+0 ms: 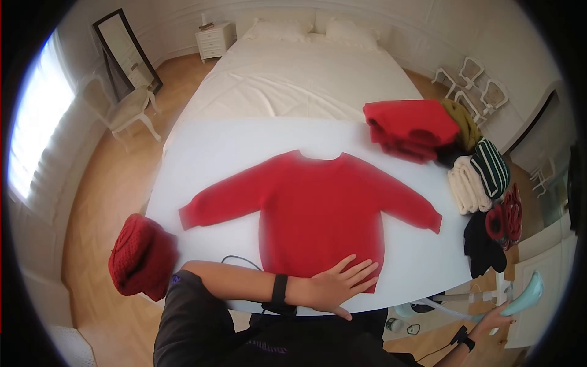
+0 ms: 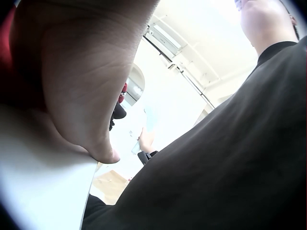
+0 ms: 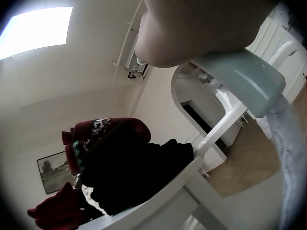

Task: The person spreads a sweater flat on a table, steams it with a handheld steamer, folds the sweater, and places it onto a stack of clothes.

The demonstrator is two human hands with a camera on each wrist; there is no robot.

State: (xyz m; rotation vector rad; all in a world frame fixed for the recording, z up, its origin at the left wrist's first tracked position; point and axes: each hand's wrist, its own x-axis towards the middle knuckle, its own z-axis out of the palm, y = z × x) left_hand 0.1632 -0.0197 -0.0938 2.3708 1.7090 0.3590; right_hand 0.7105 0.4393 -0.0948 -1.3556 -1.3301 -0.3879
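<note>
A red long-sleeved sweater (image 1: 318,208) lies spread flat on a white board (image 1: 208,159), sleeves out to both sides. My left hand (image 1: 336,284) rests on its lower hem near the right corner, fingers straight and spread. In the left wrist view that hand's palm side (image 2: 86,86) is close over the board's edge. Off the board's front right, my right hand (image 1: 494,318) grips a mint-green garment steamer (image 1: 531,293), its head raised. The right wrist view shows the steamer's body (image 3: 244,79) under the hand, with a pale hose (image 3: 285,158) hanging down.
Folded red clothes (image 1: 413,125) sit at the back right, beside an olive piece (image 1: 463,122), a green striped one (image 1: 491,165), a cream one (image 1: 469,186) and a black one (image 1: 483,244). A red knitted bundle (image 1: 140,257) is at the left edge. Beyond stands a bed (image 1: 306,79).
</note>
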